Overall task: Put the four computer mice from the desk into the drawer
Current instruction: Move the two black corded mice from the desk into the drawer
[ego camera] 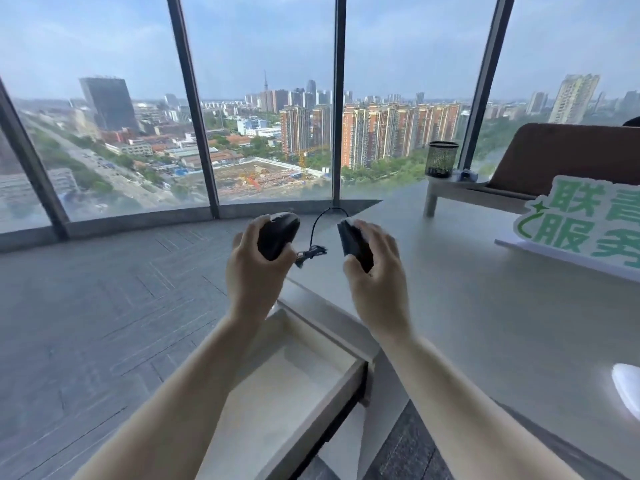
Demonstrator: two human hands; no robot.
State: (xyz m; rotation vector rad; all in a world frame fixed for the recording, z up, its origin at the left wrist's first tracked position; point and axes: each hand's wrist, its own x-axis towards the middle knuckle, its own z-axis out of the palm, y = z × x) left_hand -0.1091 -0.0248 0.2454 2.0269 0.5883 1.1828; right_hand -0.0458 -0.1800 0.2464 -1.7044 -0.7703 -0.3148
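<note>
My left hand (251, 271) grips a black computer mouse (278, 233), held up in the air past the desk's left corner. My right hand (377, 268) grips a second black mouse (353, 244) over the desk's left edge. A black cable (320, 223) arcs between the two mice, with a bundled coil (310, 253) hanging between my hands. The white drawer (349, 379) stands pulled out below my forearms, and the part of its inside that shows is bare. A white mouse (627, 389) lies on the desk at the far right edge, partly cut off.
The grey desk (485, 306) spreads to the right. On it stand a green-and-white sign (585, 220), a small white riser (450, 188) with a black mesh pen cup (441, 159), and a brown panel (568, 157). Floor-to-ceiling windows lie ahead, grey carpet to the left.
</note>
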